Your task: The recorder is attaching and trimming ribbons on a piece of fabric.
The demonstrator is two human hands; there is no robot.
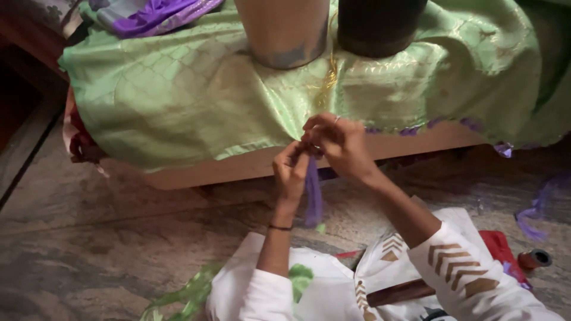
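A light green patterned cloth (196,101) is draped over a low wooden platform (238,169). At its front edge, my left hand (290,172) and my right hand (336,145) pinch a bunch of purple threads (313,196) that hangs down from the cloth's hem. The fingers of both hands are closed on the threads, close together. A ring shows on my right hand and a dark band on my left wrist.
Two cylindrical vessels, one metal (284,32) and one dark (377,27), stand on the cloth. Purple fabric (151,15) lies at the back left. Loose purple threads (532,214) and a spool (535,259) lie on the stone floor at right; green threads (187,294) lie near my knee.
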